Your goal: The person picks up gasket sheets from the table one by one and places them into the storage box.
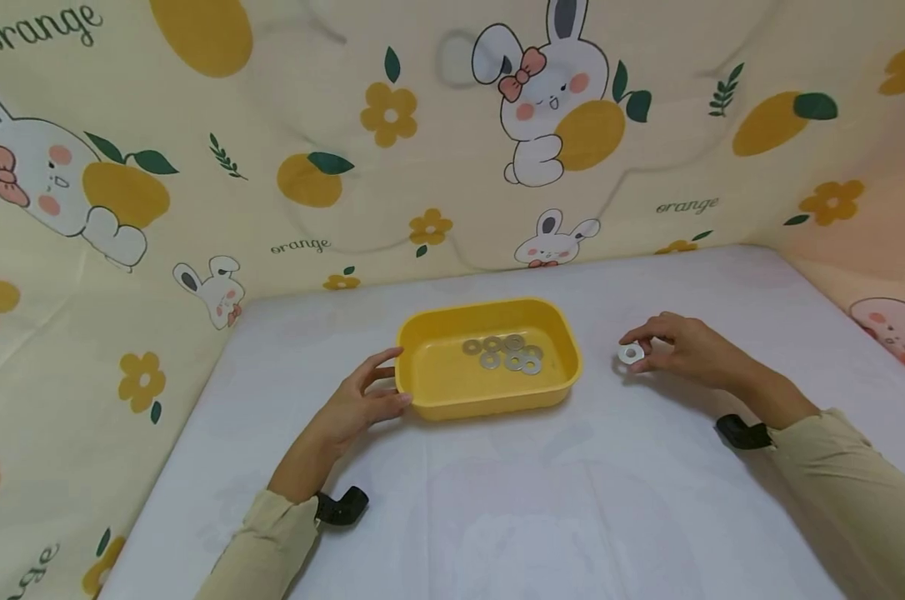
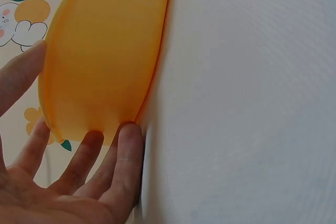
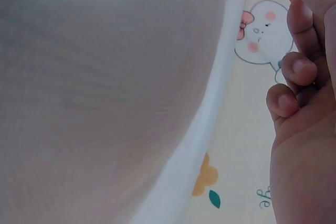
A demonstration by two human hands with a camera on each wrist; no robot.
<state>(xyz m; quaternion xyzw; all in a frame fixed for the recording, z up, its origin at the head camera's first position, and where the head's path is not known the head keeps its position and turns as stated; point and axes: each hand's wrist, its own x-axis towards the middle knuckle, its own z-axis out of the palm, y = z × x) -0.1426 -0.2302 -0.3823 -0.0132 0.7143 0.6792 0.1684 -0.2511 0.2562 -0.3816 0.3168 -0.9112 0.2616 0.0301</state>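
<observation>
A yellow plastic tray (image 1: 490,406) sits on the table, with several flat metal washers (image 1: 490,361) grouped in its right half, some overlapping. At its left end my left hand (image 1: 358,404) holds it, the fingers and thumb spread around the end wall. The left wrist view shows those fingertips (image 2: 128,140) against the tray's outer wall (image 2: 105,61). Right of the tray, my right hand (image 1: 688,350) pinches one washer (image 1: 631,354) between thumb and fingers, close over the table. In the right wrist view the hand (image 3: 310,124) shows with its lower fingers curled; the washer is hidden there.
White cloth covers the table (image 1: 497,500). A cream curtain (image 1: 437,150) printed with rabbits, oranges and flowers rises along the back and sides. Each wrist wears a black band-mounted device, the left one (image 1: 343,506) near the table's front.
</observation>
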